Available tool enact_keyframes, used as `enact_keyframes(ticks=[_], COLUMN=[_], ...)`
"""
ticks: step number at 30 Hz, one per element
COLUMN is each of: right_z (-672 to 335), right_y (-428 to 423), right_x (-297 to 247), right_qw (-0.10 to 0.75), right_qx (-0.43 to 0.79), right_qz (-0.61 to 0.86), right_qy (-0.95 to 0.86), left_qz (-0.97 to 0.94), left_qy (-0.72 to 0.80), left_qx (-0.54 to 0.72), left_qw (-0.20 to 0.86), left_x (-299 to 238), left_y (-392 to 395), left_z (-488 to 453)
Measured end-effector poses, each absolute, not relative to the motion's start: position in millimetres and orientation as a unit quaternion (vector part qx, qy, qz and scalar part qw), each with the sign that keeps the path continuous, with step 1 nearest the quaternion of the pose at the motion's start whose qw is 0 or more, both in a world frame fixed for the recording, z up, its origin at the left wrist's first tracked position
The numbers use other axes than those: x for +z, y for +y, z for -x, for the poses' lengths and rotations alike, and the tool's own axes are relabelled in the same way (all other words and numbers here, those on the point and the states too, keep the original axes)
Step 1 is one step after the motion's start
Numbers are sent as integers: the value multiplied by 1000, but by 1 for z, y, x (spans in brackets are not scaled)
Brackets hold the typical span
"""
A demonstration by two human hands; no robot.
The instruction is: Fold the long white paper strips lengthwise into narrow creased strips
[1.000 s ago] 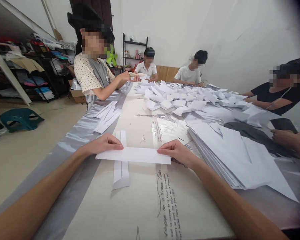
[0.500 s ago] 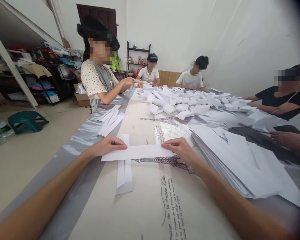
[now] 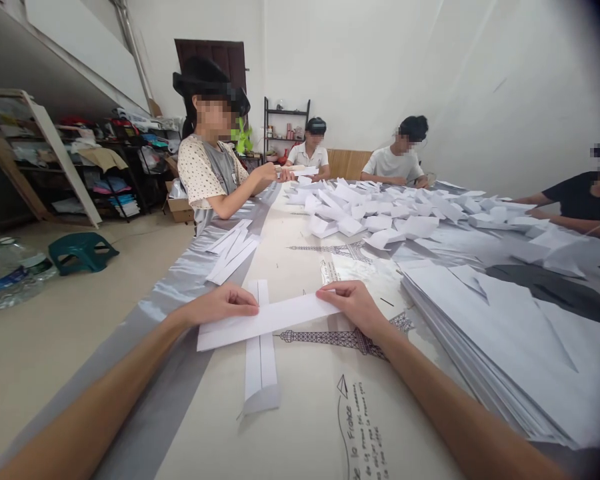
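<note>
A folded white paper strip lies crosswise between my hands, its left end nearer to me than its right. My left hand pinches its far edge left of the middle, thumb and fingers together. At the right end, my right hand grips the strip between thumb and fingers. Beneath it, a second folded paper strip lies lengthwise on the printed tablecloth, a dark line running down its middle. The two strips form a cross.
Several folded strips lie beyond my left hand. To the right stands a stack of white paper sheets. A heap of folded papers covers the far table. Co-workers sit or stand around it. A green stool is on the floor at left.
The strip in my hands has tilted, its left end coming nearer to me and its right end rising. Both hands keep their pinch. The whole view has shifted slightly.
</note>
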State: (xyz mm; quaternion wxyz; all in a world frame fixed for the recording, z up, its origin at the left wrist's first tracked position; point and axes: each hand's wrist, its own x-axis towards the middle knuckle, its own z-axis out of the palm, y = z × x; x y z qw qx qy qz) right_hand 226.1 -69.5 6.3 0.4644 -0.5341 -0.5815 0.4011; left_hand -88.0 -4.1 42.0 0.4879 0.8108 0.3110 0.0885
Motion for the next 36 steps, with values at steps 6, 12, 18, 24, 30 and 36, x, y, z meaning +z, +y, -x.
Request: enact_keyframes(ticks=[6,12,18,24,30,36], right_z=[-225,-229,-228,-230,-234,-234], right_y=[-69,-67,-70,-76,-84,-91], right_x=[6,3,4,3,5,8], right_qw=[491,537,530,523,507,479], right_qx=[439,464,421,412,387,370], right_qz=[517,501,512,518,542,571], right_qy=[-547,-496,-529,-537,-548,-555], left_qz=[-803,-795,-787,-766,-770,-736], left_qy=[312,307,292,296,277,282], left_qx=[131,124,93,85,82,84], left_qw=[490,509,536,564,569,610], left_x=[35,40,33,27,25,23], left_y=[-5,-14,-12,3,2,-1], left_z=[81,75,55,53,54,54])
